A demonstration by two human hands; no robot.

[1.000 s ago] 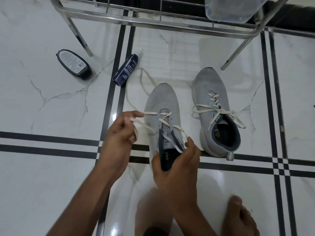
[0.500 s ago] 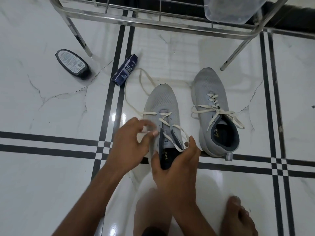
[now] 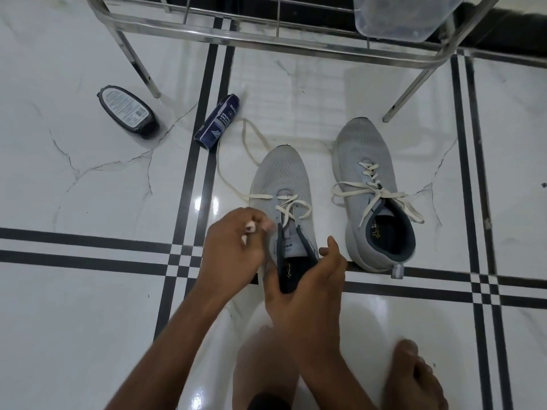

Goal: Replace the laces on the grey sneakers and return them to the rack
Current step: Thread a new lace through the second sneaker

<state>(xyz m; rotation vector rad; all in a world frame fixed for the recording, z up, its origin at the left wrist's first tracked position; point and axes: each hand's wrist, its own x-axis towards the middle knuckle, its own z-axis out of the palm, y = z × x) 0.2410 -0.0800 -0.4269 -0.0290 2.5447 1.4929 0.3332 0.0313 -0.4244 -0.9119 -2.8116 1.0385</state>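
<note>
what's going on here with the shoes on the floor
A person is lacing a grey sneaker on the floor. The left hand pinches the white lace end beside the eyelets; the right hand holds the heel. Only the lowest eyelets are threaded. The other sneaker sits laced beside it, below the rack.

This looks like a home, likely an entryway or utility corner. Glossy white marble-look floor tiles (image 3: 88, 306) with black border stripes fill the frame. A chrome shoe rack (image 3: 266, 34) spans the top, holding a clear plastic tub (image 3: 393, 16). A cleaner can (image 3: 217, 121) and a polish bottle (image 3: 127, 112) lie upper left beside two grey sneakers (image 3: 373, 187).
</note>
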